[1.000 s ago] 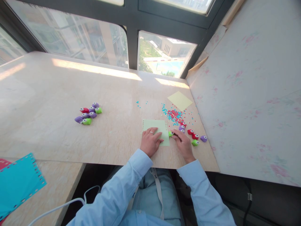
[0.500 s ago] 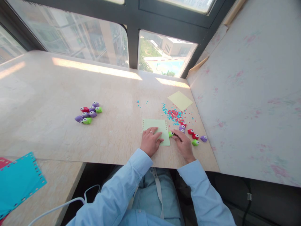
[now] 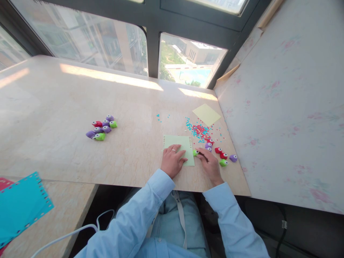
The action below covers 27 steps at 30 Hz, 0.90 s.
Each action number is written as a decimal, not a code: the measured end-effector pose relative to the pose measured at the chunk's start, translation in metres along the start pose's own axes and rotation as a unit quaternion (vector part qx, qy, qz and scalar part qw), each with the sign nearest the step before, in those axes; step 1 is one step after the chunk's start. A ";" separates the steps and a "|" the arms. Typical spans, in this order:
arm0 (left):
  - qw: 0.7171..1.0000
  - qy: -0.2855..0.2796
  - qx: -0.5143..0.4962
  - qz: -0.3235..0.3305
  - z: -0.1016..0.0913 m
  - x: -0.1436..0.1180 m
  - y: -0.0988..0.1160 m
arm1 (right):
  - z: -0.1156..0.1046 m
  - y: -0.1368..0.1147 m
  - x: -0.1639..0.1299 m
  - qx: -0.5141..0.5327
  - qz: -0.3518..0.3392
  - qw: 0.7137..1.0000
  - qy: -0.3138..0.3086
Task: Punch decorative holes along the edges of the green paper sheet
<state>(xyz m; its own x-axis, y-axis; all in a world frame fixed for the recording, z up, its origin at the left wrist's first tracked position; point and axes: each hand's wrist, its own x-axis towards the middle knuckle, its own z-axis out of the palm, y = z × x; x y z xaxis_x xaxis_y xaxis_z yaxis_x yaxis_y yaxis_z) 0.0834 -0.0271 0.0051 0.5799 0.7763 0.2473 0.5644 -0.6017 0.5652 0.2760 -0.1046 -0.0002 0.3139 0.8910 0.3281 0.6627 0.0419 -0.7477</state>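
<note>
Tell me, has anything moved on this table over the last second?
Nothing visibly changed. The left hand still lies flat on the green paper, and the right hand still presses the green punch at the paper's right edge. The other punches and the confetti lie as before.

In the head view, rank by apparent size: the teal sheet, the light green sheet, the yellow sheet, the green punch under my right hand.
1. Teal sheet, though it lies nearest the camera.
2. Light green sheet.
3. Yellow sheet; farther away, so this rank is unsure.
4. Green punch, smallest.
</note>
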 end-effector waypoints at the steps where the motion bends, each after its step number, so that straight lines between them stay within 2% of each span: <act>1: 1.000 0.001 0.000 0.001 0.000 0.000 0.000 | 0.000 0.000 0.000 0.001 0.000 1.000 0.000; 16: 0.994 -0.044 -0.008 0.096 -0.005 -0.013 0.003 | 0.003 -0.002 0.001 -0.026 -0.020 0.999 -0.001; 27: 0.996 -0.033 0.012 0.088 -0.004 -0.018 0.007 | 0.004 -0.002 -0.001 -0.033 -0.024 0.999 -0.002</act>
<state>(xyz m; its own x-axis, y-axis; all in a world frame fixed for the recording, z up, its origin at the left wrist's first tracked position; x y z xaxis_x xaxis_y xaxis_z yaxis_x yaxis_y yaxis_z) 0.0746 -0.0445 0.0081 0.7077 0.6451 0.2881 0.4645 -0.7320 0.4984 0.2721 -0.1035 -0.0011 0.2779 0.8909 0.3592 0.7205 0.0540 -0.6914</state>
